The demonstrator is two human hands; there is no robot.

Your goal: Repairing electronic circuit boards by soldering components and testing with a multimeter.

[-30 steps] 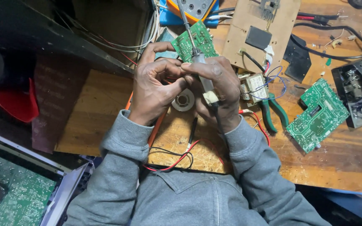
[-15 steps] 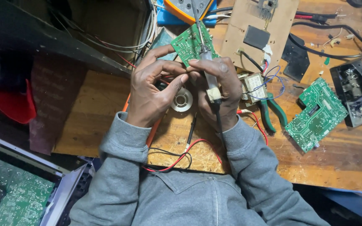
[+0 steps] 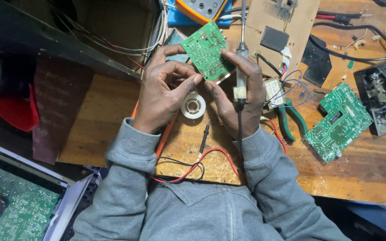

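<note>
Board's sitting a bit higher than half a second ago

I'm pinching the green circuit board [image 3: 205, 50] between both hands; left hand [image 3: 164, 91] gripping its lower edge, right hand [image 3: 240, 96] also clutching the soldering iron [image 3: 241, 67].

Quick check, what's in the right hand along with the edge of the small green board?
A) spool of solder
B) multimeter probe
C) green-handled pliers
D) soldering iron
D: the right hand grips a soldering iron with its tip pointing away from the person, beside the small green board that both hands hold; the pliers, solder spool and probe lie on the bench.
</note>
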